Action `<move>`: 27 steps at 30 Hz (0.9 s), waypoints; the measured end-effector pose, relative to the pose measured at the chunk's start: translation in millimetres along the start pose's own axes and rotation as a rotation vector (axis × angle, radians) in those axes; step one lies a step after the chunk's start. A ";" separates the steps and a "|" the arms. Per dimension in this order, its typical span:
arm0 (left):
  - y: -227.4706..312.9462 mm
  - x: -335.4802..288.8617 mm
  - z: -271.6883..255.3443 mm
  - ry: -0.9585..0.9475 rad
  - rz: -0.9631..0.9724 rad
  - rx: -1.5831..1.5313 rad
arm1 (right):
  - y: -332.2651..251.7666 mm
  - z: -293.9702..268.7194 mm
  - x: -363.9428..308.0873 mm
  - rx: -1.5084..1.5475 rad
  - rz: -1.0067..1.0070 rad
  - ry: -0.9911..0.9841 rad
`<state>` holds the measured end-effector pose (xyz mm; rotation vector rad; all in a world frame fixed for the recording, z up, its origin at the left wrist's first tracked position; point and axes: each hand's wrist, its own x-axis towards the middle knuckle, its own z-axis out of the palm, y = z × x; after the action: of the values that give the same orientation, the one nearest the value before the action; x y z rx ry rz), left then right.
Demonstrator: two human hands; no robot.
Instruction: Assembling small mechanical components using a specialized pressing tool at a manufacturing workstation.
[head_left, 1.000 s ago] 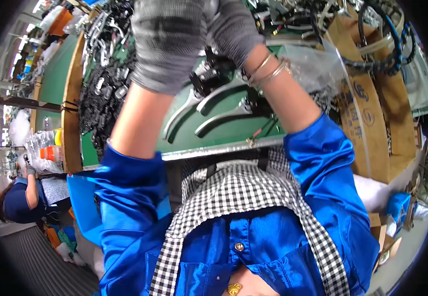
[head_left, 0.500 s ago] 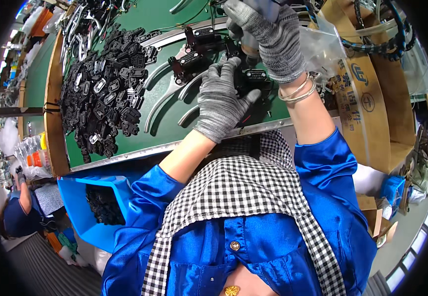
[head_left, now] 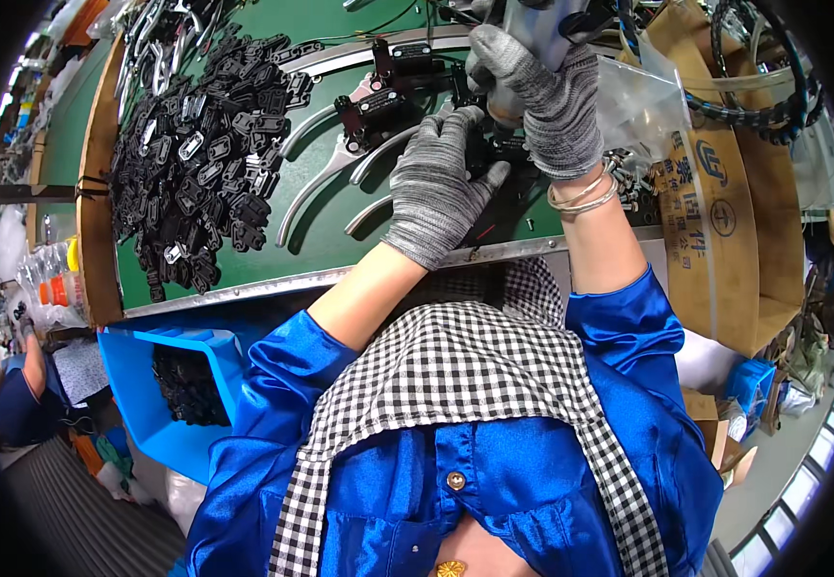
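Observation:
My right hand, in a grey knit glove, is wrapped round a power screwdriver with a greyish body, held upright over the bench. Its tip is hidden behind my fingers. My left hand, gloved alike, presses its fingers on the black body of a brake lever below the driver; its thumb sticks out to the right. That part is mostly covered by both hands. Beside my left hand lie several brake levers with curved silver blades and black bodies.
A heap of small black clamp pieces covers the left of the green bench. Loose screws lie near a cardboard box and clear plastic bag at right. A blue bin holds black parts below. Another person works at far left.
The screwdriver and my right hand have shifted slightly down and to the right in the picture. My left hand keeps nearly the same place on the brake lever. The whole view has drifted slightly.

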<state>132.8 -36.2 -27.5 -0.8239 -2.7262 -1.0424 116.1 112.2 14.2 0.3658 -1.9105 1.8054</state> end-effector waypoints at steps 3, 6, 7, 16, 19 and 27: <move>5.4 -0.1 2.7 0.027 0.044 0.019 | 89.0 -40.8 13.3 0.149 0.198 -0.189; -3.7 -2.4 2.0 0.066 0.037 0.043 | 49.9 -17.6 10.1 0.360 0.279 -0.196; -3.0 -3.1 2.9 0.048 0.035 0.028 | 27.1 -13.6 4.9 0.413 0.288 -0.161; -11.3 0.3 3.0 0.057 0.134 0.012 | -8.3 -0.7 9.7 0.497 0.285 -0.110; -15.3 1.9 5.7 0.081 0.172 0.024 | 2.9 -4.1 7.8 0.367 0.250 -0.099; -10.9 -0.6 7.4 0.092 0.123 0.043 | 16.6 -5.6 0.7 0.162 0.186 -0.038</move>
<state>128.3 -38.4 -39.7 -0.9005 -2.5772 -0.9686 108.0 119.4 0.4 0.2863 -1.8827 2.0958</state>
